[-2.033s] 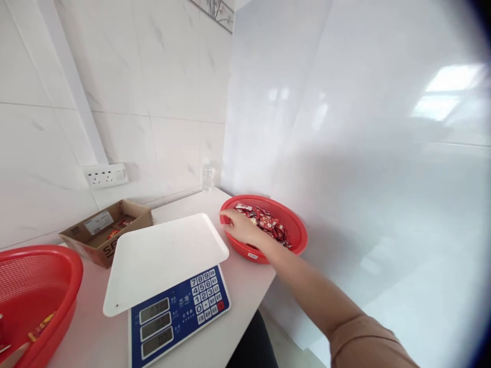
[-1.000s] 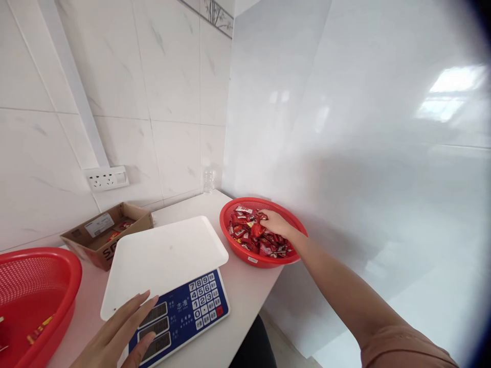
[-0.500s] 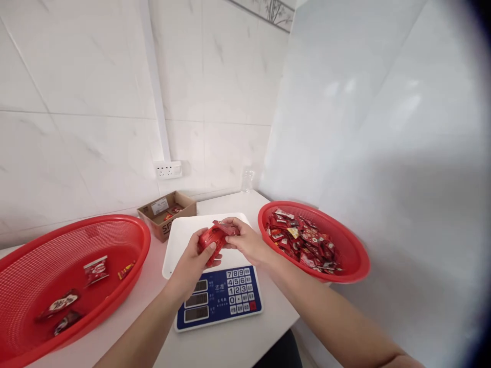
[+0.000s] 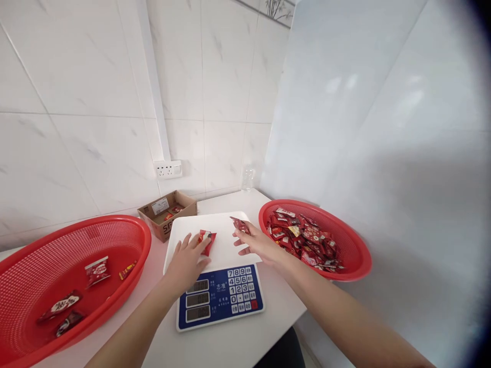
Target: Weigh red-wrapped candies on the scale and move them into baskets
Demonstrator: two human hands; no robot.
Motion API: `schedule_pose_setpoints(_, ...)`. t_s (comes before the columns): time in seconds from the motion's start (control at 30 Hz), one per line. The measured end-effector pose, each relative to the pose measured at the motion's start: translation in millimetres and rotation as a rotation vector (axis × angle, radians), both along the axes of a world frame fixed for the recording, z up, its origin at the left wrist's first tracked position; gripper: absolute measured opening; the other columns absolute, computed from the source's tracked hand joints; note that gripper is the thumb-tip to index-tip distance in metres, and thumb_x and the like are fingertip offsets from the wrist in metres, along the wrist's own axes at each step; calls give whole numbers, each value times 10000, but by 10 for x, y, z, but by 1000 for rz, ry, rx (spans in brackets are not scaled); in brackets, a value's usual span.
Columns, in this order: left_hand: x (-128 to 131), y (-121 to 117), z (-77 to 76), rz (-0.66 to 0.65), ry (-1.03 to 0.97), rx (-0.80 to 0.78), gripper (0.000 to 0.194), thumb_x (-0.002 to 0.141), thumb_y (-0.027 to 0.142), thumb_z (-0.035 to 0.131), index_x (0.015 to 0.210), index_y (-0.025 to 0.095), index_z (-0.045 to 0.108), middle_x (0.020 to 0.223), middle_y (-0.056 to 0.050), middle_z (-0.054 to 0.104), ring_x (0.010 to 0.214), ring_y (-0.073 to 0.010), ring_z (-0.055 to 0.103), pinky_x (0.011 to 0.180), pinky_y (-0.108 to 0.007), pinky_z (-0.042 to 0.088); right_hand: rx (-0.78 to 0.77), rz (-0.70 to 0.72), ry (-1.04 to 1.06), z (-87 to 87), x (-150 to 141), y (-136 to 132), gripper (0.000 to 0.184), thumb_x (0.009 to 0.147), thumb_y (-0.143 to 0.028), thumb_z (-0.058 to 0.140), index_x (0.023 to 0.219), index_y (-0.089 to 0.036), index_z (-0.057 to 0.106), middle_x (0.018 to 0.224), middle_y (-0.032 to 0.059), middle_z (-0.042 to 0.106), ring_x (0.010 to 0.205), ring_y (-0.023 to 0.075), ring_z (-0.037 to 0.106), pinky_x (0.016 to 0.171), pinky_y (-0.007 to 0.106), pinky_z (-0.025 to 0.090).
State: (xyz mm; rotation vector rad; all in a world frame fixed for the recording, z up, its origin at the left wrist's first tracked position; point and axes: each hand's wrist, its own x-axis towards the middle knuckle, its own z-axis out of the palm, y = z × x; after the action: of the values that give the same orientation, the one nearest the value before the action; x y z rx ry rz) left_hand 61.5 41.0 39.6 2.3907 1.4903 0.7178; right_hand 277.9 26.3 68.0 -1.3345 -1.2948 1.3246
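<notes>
A digital scale with a white pan [image 4: 226,250] and a blue keypad panel [image 4: 221,296] stands in front of me. Over the left part of the pan, my left hand [image 4: 187,259] is open with fingers spread. Its fingertips are at a red snack packet [image 4: 207,242] lying on the pan, partly covered by them. Just above the pan's right side, my right hand [image 4: 255,243] pinches a second red snack packet [image 4: 240,225] between thumb and fingers. The scale's display shows digits too faint to read fully.
To the right, a red basket [image 4: 360,258] holds a heap of small packets. A larger red basket [image 4: 142,240] on the left holds several packets. Behind the scale sit a cardboard box [image 4: 163,230] with packets inside and a clear container [image 4: 248,177] near the wall.
My hands were together over the scale holding red packets. They have moved apart: the left has let a packet down onto the pan, while the right keeps one.
</notes>
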Motion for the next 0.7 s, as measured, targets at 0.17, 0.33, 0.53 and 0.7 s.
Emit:
schedule_pose_setpoints(0.17, -13, -43, -63, -54, 265, -65, 463, 836, 442, 504, 1266, 274, 542, 1476, -68, 352, 1385, -348, 215, 1091, -589, 188, 67, 14, -231, -56, 85, 3, 460, 843, -446, 544, 1260, -288, 432, 1167, 56, 551, 914, 158, 573, 590, 229, 529)
schedule_pose_setpoints(0.33, -40, -61, -28, 13, 411, -65, 481, 893, 442, 379, 1319, 247, 490, 1497, -73, 310, 1397, -328, 186, 1098, -565, 183, 297, -12, -448, -43, 273, -82, 398, 850, -355, 544, 1226, -241, 481, 1249, 72, 562, 1099, 211, 539, 882, 383, 485)
schedule_pose_setpoints(0.53, -128, -76, -112, 24, 357, -69, 513, 892, 441, 339, 1330, 213, 479, 1500, -93, 298, 1396, -335, 185, 1078, -579, 230, 215, -176, -652, 61, 983, -293, 525, 886, -466, 464, 1359, -244, 407, 1380, 69, 488, 1245, 232, 460, 1035, 379, 343)
schedule_pose_setpoints(0.7, -111, -60, -217, -29, 243, 1, 528, 884, 492, 328, 1308, 230, 504, 1490, -94, 319, 1397, -311, 199, 1079, -574, 230, -122, -60, -1004, 16, 1676, -349, 419, 871, -523, 440, 1011, -213, 685, 1124, 103, 663, 1056, 289, 590, 913, 384, 428)
